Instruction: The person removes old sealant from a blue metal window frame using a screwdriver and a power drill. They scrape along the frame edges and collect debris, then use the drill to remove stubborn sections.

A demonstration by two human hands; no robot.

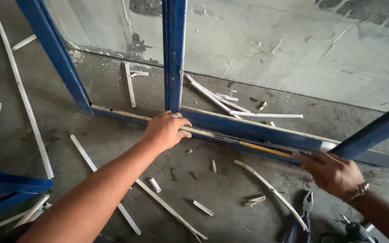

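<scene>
Head view: left hand [166,129] clamps down over the bottom rail of the blue frame [248,130] standing on the concrete floor [113,135], right hand [332,173] fisted on a yellow-handled tool [264,149] laid along that rail, pliers [303,216] near; frame looks stiff, heavyish, best gripped by rails.

A rough workshop or building-site floor

A blue window frame [248,128] stood against a stained, unfinished concrete wall [293,45]; around its bottom rail, white wood strips [23,96] and splinters littered the bare concrete floor [113,139], and pliers [305,213] lay on the floor just in front of it.
</scene>
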